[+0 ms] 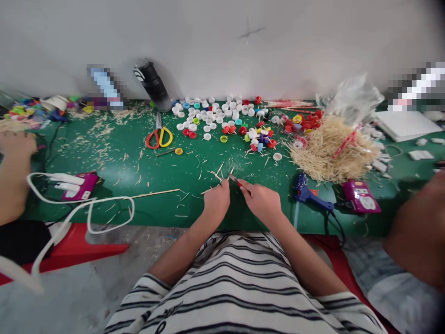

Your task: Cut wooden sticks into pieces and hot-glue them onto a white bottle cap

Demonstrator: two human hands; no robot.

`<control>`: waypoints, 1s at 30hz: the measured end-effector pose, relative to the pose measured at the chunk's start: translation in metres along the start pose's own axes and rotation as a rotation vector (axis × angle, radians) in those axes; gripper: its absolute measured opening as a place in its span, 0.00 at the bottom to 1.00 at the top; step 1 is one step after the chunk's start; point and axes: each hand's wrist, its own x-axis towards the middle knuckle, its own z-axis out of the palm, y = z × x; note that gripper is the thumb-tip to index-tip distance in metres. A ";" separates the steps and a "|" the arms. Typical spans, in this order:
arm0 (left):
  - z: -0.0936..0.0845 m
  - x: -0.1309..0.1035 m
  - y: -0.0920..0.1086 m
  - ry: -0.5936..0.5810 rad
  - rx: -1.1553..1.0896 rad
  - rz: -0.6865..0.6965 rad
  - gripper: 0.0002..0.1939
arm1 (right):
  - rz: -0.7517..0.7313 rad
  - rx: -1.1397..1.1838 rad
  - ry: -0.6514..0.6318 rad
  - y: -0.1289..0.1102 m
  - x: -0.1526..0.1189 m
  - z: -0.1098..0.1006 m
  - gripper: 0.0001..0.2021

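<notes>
Near the front middle of the green table (114,164), my left hand (217,200) is closed on a thin wooden stick (231,171). Just right of it, my right hand (263,202) grips a small knife with a red handle (238,183), its blade close to the stick. The two hands nearly touch. Pale wood shavings lie around them. Beyond my hands are many bottle caps (218,112), mostly white, and a cluster of coloured caps with sticks (262,138). A big heap of thin sticks (335,148) lies to the right.
Scissors (159,138) and a black bottle (152,86) stand out at the back left. A blue glue gun (311,194) and purple power socket (361,196) lie right; another purple socket (80,186) with white cable is left. Other people's arms show at both edges.
</notes>
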 end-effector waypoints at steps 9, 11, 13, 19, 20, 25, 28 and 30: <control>0.005 -0.004 -0.003 0.066 0.018 0.037 0.16 | -0.002 0.027 0.035 0.014 -0.003 -0.001 0.21; 0.004 -0.004 -0.002 0.064 0.017 0.039 0.15 | 0.010 0.043 0.035 0.016 -0.004 -0.004 0.21; 0.003 -0.004 -0.002 0.062 0.017 0.041 0.15 | 0.022 0.063 0.044 0.017 -0.006 -0.006 0.21; 0.002 -0.007 -0.004 0.082 0.012 0.047 0.15 | 0.013 0.094 0.025 0.016 -0.008 -0.006 0.21; 0.003 -0.008 -0.005 0.100 0.007 0.057 0.15 | 0.015 0.098 0.019 0.015 -0.007 -0.006 0.21; 0.011 -0.010 -0.008 0.164 -0.012 0.072 0.16 | 0.004 0.143 -0.003 0.018 -0.005 -0.004 0.21; 0.011 -0.010 -0.008 0.169 -0.006 0.069 0.17 | 0.006 0.174 -0.005 0.020 -0.005 -0.003 0.21; 0.010 -0.010 -0.007 0.164 -0.003 0.069 0.17 | 0.013 0.190 -0.014 0.021 -0.005 -0.003 0.20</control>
